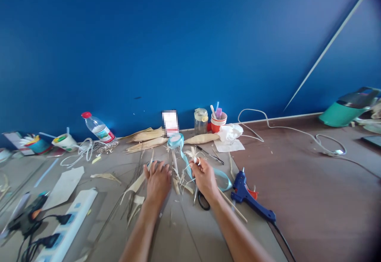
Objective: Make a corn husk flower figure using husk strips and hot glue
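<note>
My left hand (157, 180) lies palm down on the table with fingers stretched out, resting on pale dried husk strips (135, 184). My right hand (204, 174) is closed in a pinch around a small bundle of dried husk (192, 153), with a light blue ribbon (186, 163) running past it. The ribbon leads up to a light blue ribbon roll (175, 140) standing just beyond my hands. Black-handled scissors (201, 198) lie under my right wrist. Husk scraps are scattered between both hands.
A blue hot glue gun (247, 194) lies right of my right hand, cord trailing off. A white power strip (70, 224) with plugs sits at left. A water bottle (98, 129), glass jar (201, 120), orange cup (218, 121), tissue (229, 133) and white cable (297, 131) line the blue wall.
</note>
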Tool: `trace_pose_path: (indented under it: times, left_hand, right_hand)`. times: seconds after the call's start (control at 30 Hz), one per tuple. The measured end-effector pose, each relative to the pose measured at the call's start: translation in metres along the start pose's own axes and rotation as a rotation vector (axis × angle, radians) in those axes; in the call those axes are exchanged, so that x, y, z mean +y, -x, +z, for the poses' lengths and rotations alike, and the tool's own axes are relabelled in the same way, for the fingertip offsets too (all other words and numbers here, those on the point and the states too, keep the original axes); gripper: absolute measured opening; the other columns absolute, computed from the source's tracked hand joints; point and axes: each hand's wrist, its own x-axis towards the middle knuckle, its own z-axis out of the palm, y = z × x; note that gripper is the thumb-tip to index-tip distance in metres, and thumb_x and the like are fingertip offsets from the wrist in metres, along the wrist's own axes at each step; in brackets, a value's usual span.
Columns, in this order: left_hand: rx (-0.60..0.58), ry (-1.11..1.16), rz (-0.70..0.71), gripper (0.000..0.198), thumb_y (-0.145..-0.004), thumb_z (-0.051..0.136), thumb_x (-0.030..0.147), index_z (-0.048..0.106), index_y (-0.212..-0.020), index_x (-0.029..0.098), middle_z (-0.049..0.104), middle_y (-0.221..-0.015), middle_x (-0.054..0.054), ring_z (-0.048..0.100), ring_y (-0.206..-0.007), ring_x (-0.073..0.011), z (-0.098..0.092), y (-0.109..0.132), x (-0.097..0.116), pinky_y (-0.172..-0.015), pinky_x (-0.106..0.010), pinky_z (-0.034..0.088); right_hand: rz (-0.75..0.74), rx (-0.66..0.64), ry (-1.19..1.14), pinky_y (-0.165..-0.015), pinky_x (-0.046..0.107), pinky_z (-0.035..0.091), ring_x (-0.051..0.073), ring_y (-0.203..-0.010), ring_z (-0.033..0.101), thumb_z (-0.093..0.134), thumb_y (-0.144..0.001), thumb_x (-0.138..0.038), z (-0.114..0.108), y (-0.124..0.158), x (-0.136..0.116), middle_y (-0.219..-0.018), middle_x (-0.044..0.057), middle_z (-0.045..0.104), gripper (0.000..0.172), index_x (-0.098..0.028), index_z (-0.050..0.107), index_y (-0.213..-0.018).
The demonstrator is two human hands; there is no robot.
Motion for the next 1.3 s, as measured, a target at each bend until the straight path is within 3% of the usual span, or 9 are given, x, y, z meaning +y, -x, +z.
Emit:
trace_pose_path:
  times: [0.2, 0.37, 0.47, 0.67, 0.77, 0.9, 1.03, 1.13, 1.3]
  left_hand:
    - [0.012, -0.004, -0.08, 0.031, -0.086, 0.043, 0.024, 0.064, -0.108, 0.023, 0.061, -0.118, -0.01, 0.038, -0.124, -0.0325, -0.005, -0.002, -0.003, -0.106, -0.06, 0.009]
    - [-0.006, 0.054, 0.01, 0.031, -0.083, 0.048, 0.024, 0.064, -0.11, 0.025, 0.059, -0.123, -0.011, 0.031, -0.129, -0.0368, 0.009, -0.002, 0.0, -0.103, -0.063, 0.012]
    - [0.03, 0.151, 0.049, 0.03, -0.083, 0.047, 0.02, 0.066, -0.105, 0.023, 0.065, -0.113, -0.009, 0.039, -0.124, -0.0343, 0.019, -0.002, -0.003, -0.105, -0.06, 0.01]
    - [0.191, 0.396, 0.008, 0.029, -0.084, 0.043, 0.019, 0.068, -0.099, 0.019, 0.068, -0.105, -0.008, 0.056, -0.101, -0.0254, 0.013, -0.006, -0.009, -0.096, -0.047, 0.038]
    - [0.278, 0.641, -0.042, 0.026, -0.083, 0.049, 0.024, 0.069, -0.098, 0.02, 0.068, -0.102, -0.009, 0.057, -0.099, -0.0247, 0.001, -0.005, -0.004, -0.093, -0.045, 0.041]
    - [0.088, 1.197, -0.187, 0.02, -0.079, 0.059, 0.029, 0.071, -0.091, 0.02, 0.067, -0.106, -0.008, 0.059, -0.097, -0.0225, -0.009, 0.001, 0.007, -0.086, -0.037, 0.046]
    - [-0.04, 1.74, -0.407, 0.017, -0.066, 0.073, 0.031, 0.073, -0.078, 0.018, 0.069, -0.093, -0.008, 0.056, -0.062, -0.0112, -0.009, 0.005, 0.014, -0.06, -0.027, 0.047]
    - [-0.084, 1.922, -0.399, 0.014, -0.062, 0.076, 0.027, 0.073, -0.074, 0.019, 0.069, -0.086, -0.004, 0.045, -0.049, -0.0039, -0.009, 0.005, 0.016, -0.053, -0.022, 0.04]
    - [-0.092, 1.996, -0.386, 0.012, -0.062, 0.077, 0.025, 0.073, -0.073, 0.022, 0.07, -0.083, -0.003, 0.042, -0.046, -0.0018, -0.011, 0.003, 0.018, -0.051, -0.021, 0.037]
  right_hand:
    - [0.014, 0.0, -0.012, -0.048, 0.022, 0.028, 0.01, -0.048, 0.039, 0.048, -0.078, -0.034, -0.002, 0.0, 0.0, -0.052, -0.005, 0.042, 0.02, -0.015, 0.055, -0.076]
    - [0.025, 0.003, -0.033, -0.046, 0.022, 0.027, 0.01, -0.047, 0.037, 0.049, -0.079, -0.035, -0.003, -0.001, 0.001, -0.052, -0.006, 0.041, 0.021, -0.016, 0.054, -0.078]
    - [0.028, 0.005, -0.044, -0.046, 0.022, 0.026, 0.009, -0.047, 0.036, 0.05, -0.079, -0.035, -0.002, -0.002, 0.003, -0.051, -0.006, 0.04, 0.021, -0.015, 0.055, -0.078]
    - [0.054, 0.016, -0.132, -0.044, 0.021, 0.025, 0.008, -0.047, 0.033, 0.053, -0.076, -0.034, -0.002, -0.003, 0.003, -0.051, -0.006, 0.038, 0.02, -0.015, 0.055, -0.075]
    - [0.082, 0.011, -0.236, -0.043, 0.02, 0.026, 0.008, -0.047, 0.033, 0.056, -0.074, -0.034, -0.001, -0.003, 0.002, -0.051, -0.006, 0.039, 0.019, -0.015, 0.056, -0.074]
    - [0.119, -0.022, -0.399, -0.045, 0.02, 0.031, 0.007, -0.046, 0.037, 0.06, -0.071, -0.032, 0.0, -0.004, -0.004, -0.054, -0.005, 0.043, 0.017, -0.015, 0.058, -0.072]
    - [0.178, -0.019, -0.602, -0.046, 0.02, 0.034, 0.006, -0.046, 0.04, 0.065, -0.067, -0.033, 0.0, -0.004, -0.015, -0.065, -0.002, 0.053, 0.02, -0.016, 0.054, -0.067]
    - [0.191, -0.011, -0.681, -0.046, 0.02, 0.034, 0.005, -0.046, 0.04, 0.068, -0.065, -0.033, -0.001, -0.004, -0.02, -0.07, -0.001, 0.057, 0.023, -0.017, 0.052, -0.066]
    - [0.138, -0.035, -0.701, -0.047, 0.021, 0.035, 0.006, -0.047, 0.041, 0.068, -0.066, -0.033, -0.003, -0.001, -0.022, -0.069, 0.0, 0.057, 0.022, -0.017, 0.053, -0.066]
